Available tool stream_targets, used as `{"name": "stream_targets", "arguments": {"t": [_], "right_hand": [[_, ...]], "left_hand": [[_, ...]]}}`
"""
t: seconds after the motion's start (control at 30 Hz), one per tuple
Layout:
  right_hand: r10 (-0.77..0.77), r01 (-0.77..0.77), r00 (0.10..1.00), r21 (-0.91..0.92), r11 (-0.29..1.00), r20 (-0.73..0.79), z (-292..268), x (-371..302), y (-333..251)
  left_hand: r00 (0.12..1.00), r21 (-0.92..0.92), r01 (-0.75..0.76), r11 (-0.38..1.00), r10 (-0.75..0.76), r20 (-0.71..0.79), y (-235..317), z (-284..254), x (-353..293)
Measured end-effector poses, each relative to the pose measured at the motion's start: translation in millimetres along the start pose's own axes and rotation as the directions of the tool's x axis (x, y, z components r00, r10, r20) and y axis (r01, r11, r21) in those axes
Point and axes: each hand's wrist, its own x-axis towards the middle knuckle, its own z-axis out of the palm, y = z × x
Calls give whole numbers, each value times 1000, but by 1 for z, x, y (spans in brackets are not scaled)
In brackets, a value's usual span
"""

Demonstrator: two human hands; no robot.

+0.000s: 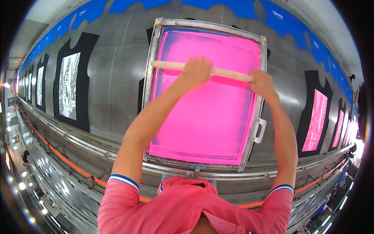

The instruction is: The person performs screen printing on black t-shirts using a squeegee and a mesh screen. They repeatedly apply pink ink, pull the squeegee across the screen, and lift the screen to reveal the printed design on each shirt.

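Observation:
A framed printing screen (150, 97) lies in front of me on the long metal table, its mesh covered with bright pink ink (202, 128). Across its upper half stretches a squeegee with a pale wooden handle (231, 74). My left hand (198, 70) is closed around the handle near its middle. At the handle's right end, my right hand (262, 83) grips it too, close to the frame's right side. The squeegee's lower edge is hidden by the handle. Beneath the screen, dark cloth edges stick out at the sides.
Left along the table (113, 78) lie black shirt pieces (86, 48) with white prints. To the right, black pieces (310, 113) carry pink prints. Blue cloth pieces (280, 19) line the far side. A white handle (259, 130) juts from the frame's right side. A metal rail (89, 146) runs along the near edge.

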Motion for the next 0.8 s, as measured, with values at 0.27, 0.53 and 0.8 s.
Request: {"name": "stream_targets", "arguments": {"t": [0.27,0.53,0.8], "right_hand": [[26,-31,992,-37,999,-124,-21,94,40],[45,-46,989,-4,999,-141,-11,139,64],[103,-102,970,15,995,-221,12,109,41]], "left_hand": [[991,173,127,977,-130,8,-118,-51,70],[993,295,114,949,-106,-44,-142,-48,102],[984,272,141,952,-106,-140,-133,-26,60]]}}
